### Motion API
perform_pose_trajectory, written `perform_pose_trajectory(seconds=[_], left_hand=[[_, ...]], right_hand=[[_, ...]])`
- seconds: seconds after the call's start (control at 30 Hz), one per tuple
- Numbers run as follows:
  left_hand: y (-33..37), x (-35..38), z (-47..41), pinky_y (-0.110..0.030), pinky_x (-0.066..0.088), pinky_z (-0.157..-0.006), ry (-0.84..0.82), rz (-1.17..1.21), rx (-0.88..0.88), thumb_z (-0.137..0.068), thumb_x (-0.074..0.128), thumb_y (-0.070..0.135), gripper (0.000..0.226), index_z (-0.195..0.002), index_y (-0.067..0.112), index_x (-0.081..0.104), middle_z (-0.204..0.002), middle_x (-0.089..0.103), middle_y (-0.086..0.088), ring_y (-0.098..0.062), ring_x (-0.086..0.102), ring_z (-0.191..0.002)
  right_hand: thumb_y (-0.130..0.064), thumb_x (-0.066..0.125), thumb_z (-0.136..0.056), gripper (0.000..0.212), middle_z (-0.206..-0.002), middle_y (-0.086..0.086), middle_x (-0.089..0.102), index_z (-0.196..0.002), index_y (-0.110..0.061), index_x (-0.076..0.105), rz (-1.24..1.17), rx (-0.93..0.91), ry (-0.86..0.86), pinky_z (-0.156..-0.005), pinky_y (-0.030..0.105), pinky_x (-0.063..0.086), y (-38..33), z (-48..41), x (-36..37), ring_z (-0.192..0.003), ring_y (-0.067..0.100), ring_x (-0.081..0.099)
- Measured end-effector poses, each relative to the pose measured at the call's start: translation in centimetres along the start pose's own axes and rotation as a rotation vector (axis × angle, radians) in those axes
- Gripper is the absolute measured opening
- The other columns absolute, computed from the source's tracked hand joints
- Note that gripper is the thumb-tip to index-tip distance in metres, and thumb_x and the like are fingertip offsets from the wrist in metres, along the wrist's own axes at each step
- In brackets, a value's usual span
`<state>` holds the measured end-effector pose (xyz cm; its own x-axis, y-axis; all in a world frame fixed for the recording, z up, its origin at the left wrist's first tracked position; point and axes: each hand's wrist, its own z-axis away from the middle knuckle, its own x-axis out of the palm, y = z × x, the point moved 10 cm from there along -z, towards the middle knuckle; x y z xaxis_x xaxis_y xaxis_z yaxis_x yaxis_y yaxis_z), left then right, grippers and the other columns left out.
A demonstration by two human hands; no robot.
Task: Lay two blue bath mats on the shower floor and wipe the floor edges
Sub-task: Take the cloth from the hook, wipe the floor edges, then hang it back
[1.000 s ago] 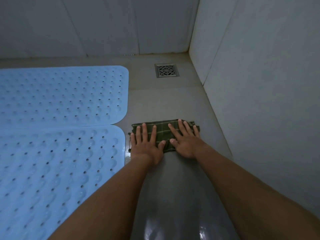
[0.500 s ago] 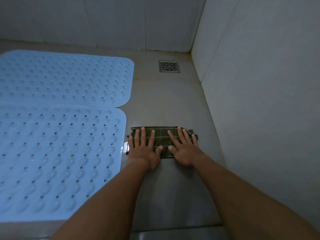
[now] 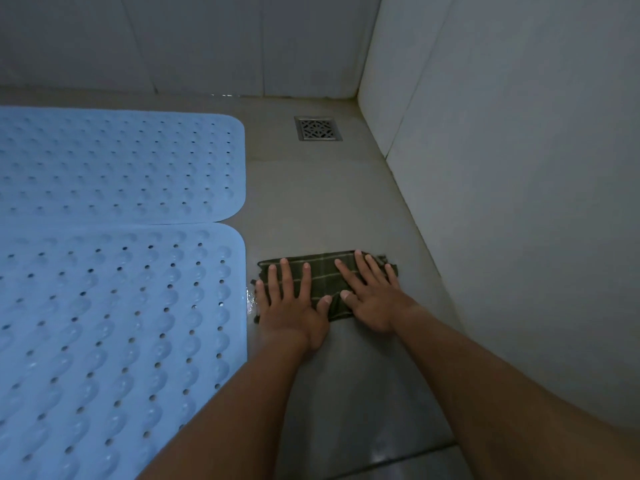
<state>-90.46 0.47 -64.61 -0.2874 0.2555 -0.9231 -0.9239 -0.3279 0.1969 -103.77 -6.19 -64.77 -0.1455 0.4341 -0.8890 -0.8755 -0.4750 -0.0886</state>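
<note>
Right now our left hand [image 3: 291, 306] lies flat, fingers straight and spread, palm bearing down on the left half of a folded dark green checked cloth [image 3: 323, 271]. Our right hand [image 3: 372, 299] does the same on the right half, fingers fanned, its thumb almost meeting the left thumb at the cloth's near edge. Neither hand curls round anything; both only press.

We judge the cloth thin, soft and limp, likely damp. Pushed from one corner it would bunch or come unfolded, so broad palms over most of its surface suit sliding it. To lift it, we would pinch a folded edge.

It sits on the smooth grey shower floor [image 3: 311, 202], in the bare strip between the mats and the right wall [image 3: 519, 168]. Its left end is just beside the nearer pale blue rubbery bath mat [image 3: 121, 323], where a small glint of water [image 3: 250, 301] shows. Its right end is near the wall's foot but apart from it.

That mat and the farther blue bath mat [image 3: 121, 164] lie flat, meeting edge to edge. Both have rounded corners, rows of raised dimples and punched holes. Beyond, a square patterned metal drain grate [image 3: 318, 128] sits near the far corner. The walls are large, pale, smooth tiles. The floor nearest us has a wet-looking sheen, probably slippery.
</note>
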Motion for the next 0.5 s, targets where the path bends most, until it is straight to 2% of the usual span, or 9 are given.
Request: perform_pose_trajectory(seconds=[0.13, 0.3, 0.5], left_hand=[[-0.1, -0.3, 0.5, -0.051, -0.014, -0.119, 0.029, -0.002, -0.002, -0.098, 0.015, 0.062, 0.076, -0.157, 0.018, -0.008, -0.162, -0.022, -0.015, -0.033, -0.023, -0.148], [-0.1, -0.1, 3.2, -0.049, -0.014, -0.119, 0.043, 0.014, 0.037, -0.101, 0.014, 0.057, 0.069, -0.157, 0.021, -0.004, -0.162, -0.020, -0.016, -0.032, -0.022, -0.149], [0.0, 0.8, 8.0, -0.049, 0.000, -0.123, 0.119, 0.034, 0.053, -0.106, 0.018, 0.043, 0.057, -0.158, 0.023, 0.008, -0.165, -0.001, -0.017, -0.032, -0.006, -0.152]], right_hand=[[-0.050, 0.018, -0.104, 0.060, -0.161, 0.004, -0.026, -0.153, -0.040, -0.014, -0.053, 0.059, 0.018, -0.118, 0.048, -0.016, -0.5, 0.9, 0.1, -0.148, 0.019, -0.023], [-0.049, 0.020, -0.104, 0.061, -0.161, 0.006, -0.026, -0.154, -0.037, -0.013, -0.085, 0.070, 0.002, -0.117, 0.049, -0.015, -1.4, 2.8, 0.9, -0.149, 0.021, -0.023], [-0.044, 0.024, -0.105, 0.059, -0.163, 0.006, -0.021, -0.156, -0.037, -0.007, -0.151, 0.043, 0.011, -0.117, 0.050, -0.011, -2.3, 6.4, 2.8, -0.150, 0.023, -0.019]])
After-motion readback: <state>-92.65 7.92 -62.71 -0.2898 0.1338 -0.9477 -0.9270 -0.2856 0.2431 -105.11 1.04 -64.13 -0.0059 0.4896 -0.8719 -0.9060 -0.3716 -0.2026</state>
